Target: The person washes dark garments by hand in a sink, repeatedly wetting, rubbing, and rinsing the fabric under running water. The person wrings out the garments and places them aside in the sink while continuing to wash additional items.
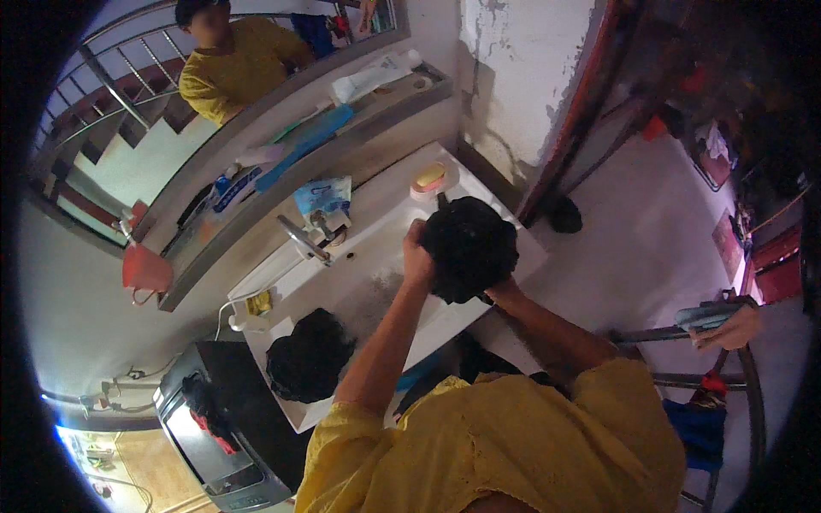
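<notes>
A bulky black bundle [473,247], perhaps bunched dark cloth, is held over the right end of a white washbasin [369,240]. My left hand [419,253] grips its left side. Most of my right hand [501,292] is hidden beneath the lower right of the bundle, and the wrist comes out there. A second dark bundle [308,359] lies at the basin's left end. Between the two, the basin floor shows grey, dirty-looking patches. The chrome faucet [304,240] stands at the back rim.
Yellow soap [431,174] sits in a pink dish at the back corner. Above the basin, a shelf [308,160] carries tubes and brushes below a mirror [128,77]. A red mug [146,266] hangs at its left end. A black-topped washing machine [237,391] stands left; a metal rack [747,378] stands right.
</notes>
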The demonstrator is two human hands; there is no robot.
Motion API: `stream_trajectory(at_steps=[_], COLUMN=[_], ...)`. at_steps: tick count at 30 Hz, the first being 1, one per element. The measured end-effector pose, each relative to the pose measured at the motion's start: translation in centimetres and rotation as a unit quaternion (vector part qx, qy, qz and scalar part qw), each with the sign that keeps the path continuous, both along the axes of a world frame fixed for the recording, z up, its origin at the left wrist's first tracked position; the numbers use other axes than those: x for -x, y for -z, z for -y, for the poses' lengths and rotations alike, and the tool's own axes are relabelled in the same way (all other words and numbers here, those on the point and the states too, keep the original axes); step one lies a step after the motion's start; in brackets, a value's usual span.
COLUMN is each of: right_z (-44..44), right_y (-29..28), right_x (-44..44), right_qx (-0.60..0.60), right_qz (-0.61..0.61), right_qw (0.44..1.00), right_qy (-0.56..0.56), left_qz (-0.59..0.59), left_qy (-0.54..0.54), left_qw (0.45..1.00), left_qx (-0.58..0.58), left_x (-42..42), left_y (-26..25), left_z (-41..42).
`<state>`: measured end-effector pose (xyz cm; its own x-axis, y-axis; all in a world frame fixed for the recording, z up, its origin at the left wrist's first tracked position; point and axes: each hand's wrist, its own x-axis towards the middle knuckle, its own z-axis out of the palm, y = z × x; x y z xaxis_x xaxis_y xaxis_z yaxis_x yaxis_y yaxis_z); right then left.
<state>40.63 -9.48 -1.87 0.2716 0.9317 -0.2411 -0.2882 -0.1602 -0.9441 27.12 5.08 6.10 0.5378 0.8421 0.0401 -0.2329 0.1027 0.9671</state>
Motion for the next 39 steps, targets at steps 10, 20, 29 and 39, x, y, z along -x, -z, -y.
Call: stream_trajectory(at_steps=[10, 20, 29, 39], right_z=[3.7, 5.4, -5.0, -11.9], right_y=[7.1, 0.3, 0.7, 2.1], right_x=[-5.5, -0.3, 10.8, 16.6], right_qx=[0.033, 0.187, 0.253, 0.130], right_qz=[-0.062, -0.270, -0.245, -0.362], right_qw=[0.987, 0.939, 0.906, 0.896], right_qy=[0.146, 0.106, -0.235, -0.223], left_qz=[-0.223, -0.738, -0.612, -0.031], left_qy=[0.053, -0.187, -0.312, -0.209], left_qw=[0.967, 0.569, 0.721, 0.959], left_qx=[-0.111, -0.310, -0.089, 0.188], left_x=[-4.6, 28.1, 31.8, 18.8], left_y=[10.9, 4.4, 4.4, 0.3], left_z=[-1.0, 0.3, 1.7, 2.1])
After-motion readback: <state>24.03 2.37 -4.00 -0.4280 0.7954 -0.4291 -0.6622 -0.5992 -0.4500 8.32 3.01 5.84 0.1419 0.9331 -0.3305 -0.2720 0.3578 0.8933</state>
